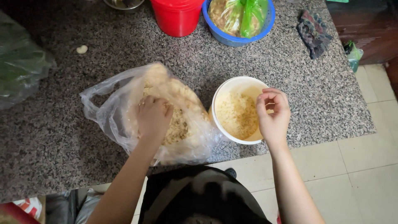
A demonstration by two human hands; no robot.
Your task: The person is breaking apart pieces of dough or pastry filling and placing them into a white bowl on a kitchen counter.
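A clear plastic bag (pixel 124 112) lies open on the speckled granite counter (pixel 248 62), holding pale yellow crumbly pieces, some in larger lumps toward the bag's far end. Just to its right stands a white bowl (pixel 232 85), partly filled with the same pale crumbs, finer here. The left hand (pixel 152 118) is inside the bag's mouth, fingers curled down into the crumbs; whether it grasps any cannot be told, since the fingertips are buried. The right hand (pixel 273 114) hovers over the bowl's right rim, fingers loosely bent and narrowly gathered toward the thumb, with nothing clearly visible between them. At the far edge of the counter sit a red bucket (pixel 177 16) and a blue basket (pixel 232 39) containing food wrapped in green and clear plastic. A dark cloth (pixel 314 33) lies near the counter's right corner.
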